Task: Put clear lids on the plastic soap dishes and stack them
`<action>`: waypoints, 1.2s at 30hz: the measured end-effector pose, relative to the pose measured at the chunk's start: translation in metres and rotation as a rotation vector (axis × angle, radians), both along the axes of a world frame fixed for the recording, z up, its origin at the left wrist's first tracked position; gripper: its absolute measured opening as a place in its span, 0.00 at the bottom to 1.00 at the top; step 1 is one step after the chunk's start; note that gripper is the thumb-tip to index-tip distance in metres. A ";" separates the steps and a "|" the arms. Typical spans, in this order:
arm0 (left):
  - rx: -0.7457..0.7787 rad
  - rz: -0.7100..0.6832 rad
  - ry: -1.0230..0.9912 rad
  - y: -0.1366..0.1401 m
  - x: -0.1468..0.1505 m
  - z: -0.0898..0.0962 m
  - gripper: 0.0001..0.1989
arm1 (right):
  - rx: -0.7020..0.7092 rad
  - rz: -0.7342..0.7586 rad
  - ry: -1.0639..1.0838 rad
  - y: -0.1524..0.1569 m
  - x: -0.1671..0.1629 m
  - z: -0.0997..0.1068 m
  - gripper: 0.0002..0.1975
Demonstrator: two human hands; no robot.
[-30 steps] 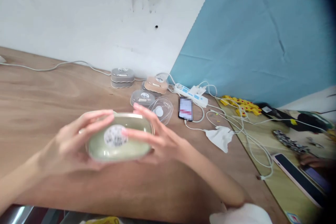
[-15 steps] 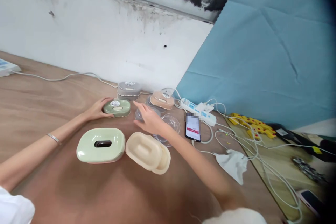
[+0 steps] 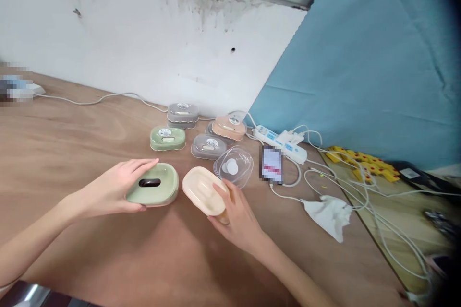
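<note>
My left hand (image 3: 120, 184) grips the left end of a light green rounded box (image 3: 169, 187) that has a dark oval slot in its top. Its fingers lie along the far edge and the thumb along the near one. Just right of the box, my right hand (image 3: 239, 216) is closed round the right end of two cream oval dishes (image 3: 203, 189), one lying partly over the other. Behind the hands stand a packaged green oval box (image 3: 168, 139) and a packaged grey one (image 3: 209, 147), each with a round label under clear plastic.
Packaged grey boxes (image 3: 183, 113) and a peach one (image 3: 229, 127) stand near the wall. Empty clear plastic packaging (image 3: 236, 165) lies behind the dishes. To the right are a phone (image 3: 272, 164), a power strip (image 3: 281, 143), tangled white cables and a white cloth (image 3: 329, 213).
My left hand has left the packaged green box and taken hold of the slotted green box. My right hand has come back from the grey packages onto the cream dishes.
</note>
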State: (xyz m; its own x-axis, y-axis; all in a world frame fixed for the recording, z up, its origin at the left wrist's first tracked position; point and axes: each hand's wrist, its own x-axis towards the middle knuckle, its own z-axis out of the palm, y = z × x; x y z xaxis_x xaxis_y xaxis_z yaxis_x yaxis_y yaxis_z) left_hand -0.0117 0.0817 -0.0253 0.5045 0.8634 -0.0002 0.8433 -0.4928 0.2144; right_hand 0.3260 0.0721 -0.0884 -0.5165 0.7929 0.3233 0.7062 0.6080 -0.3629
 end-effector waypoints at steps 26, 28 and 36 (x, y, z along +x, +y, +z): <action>0.313 0.032 -0.561 -0.059 0.055 0.004 0.36 | 0.148 -0.160 0.206 -0.021 -0.042 -0.018 0.24; 0.263 -0.084 -0.552 -0.062 0.057 -0.001 0.35 | 0.132 -0.142 0.314 -0.031 -0.030 -0.014 0.18; -0.012 -0.526 -0.239 -0.084 0.085 -0.036 0.39 | -0.547 -0.014 0.607 -0.071 -0.010 -0.012 0.11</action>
